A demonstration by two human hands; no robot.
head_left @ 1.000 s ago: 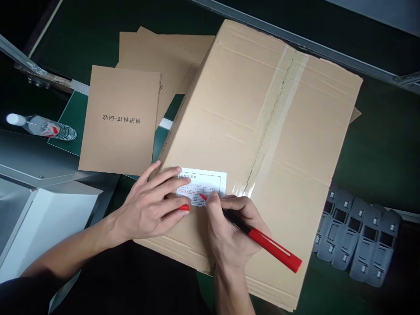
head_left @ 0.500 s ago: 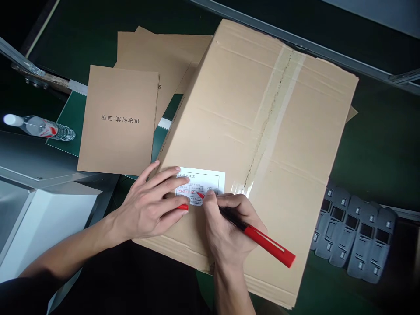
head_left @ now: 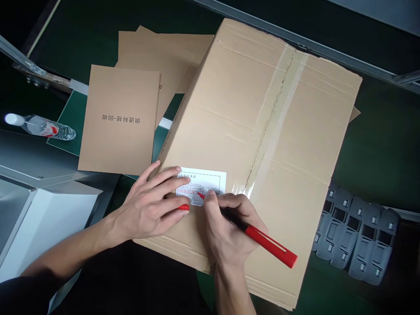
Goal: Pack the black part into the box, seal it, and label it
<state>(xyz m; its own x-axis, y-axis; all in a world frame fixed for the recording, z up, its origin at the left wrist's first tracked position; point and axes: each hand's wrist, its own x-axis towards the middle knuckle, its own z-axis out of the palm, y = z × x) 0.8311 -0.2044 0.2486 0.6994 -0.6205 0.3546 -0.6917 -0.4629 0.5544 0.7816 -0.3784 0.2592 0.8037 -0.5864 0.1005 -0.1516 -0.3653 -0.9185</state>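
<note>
A large taped cardboard box [head_left: 223,118] lies tilted in front of me, with a white printed label [head_left: 205,177] near its lower left edge. Spread over the label's left side and the box is my left hand [head_left: 147,203], a small red cap [head_left: 184,207] tucked between its last two fingers. My right hand [head_left: 229,227] grips a black and red marker [head_left: 271,246], its red tip on the label beside red handwriting. Part of the label is hidden under both hands.
Flat brown cardboard sheets [head_left: 120,100] lie to the left, the front one printed. A clear plastic bottle [head_left: 42,127] lies further left, above a grey metal cabinet [head_left: 65,218]. Several grey plastic pieces [head_left: 357,236] are at the right.
The marker tip has shifted very slightly over the label, and the red writing looks a little longer. The whole view has moved slightly; both hands keep their holds.
</note>
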